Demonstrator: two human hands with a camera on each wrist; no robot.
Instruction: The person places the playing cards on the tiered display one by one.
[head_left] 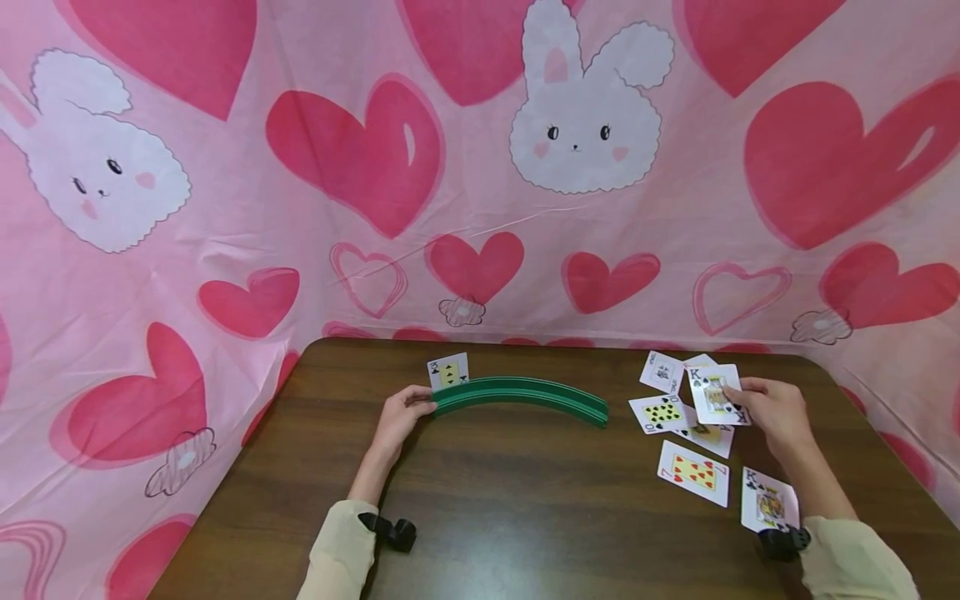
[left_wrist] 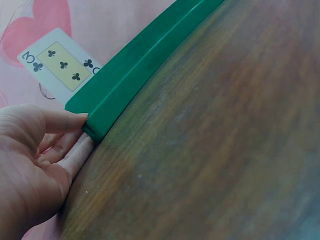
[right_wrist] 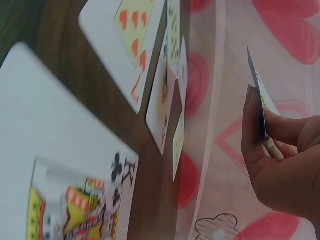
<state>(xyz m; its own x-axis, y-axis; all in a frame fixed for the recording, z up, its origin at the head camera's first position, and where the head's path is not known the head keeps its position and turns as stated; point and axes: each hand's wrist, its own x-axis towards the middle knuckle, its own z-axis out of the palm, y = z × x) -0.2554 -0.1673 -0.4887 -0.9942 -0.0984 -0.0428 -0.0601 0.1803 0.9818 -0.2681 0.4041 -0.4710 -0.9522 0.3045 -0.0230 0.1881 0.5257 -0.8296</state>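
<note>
A curved green card holder lies on the table, and one card, a three of clubs, stands upright at its left end. My left hand pinches that end of the holder between thumb and fingers. On the right, my right hand pinches a king of spades by its edge, raised over other cards. In the right wrist view this card is seen nearly edge-on.
Below the held king lie a ten, a joker-like card and other partly covered cards. Nearer are a seven of hearts and a king of clubs, close to my right wrist. A pink heart-patterned cloth hangs behind the wooden table.
</note>
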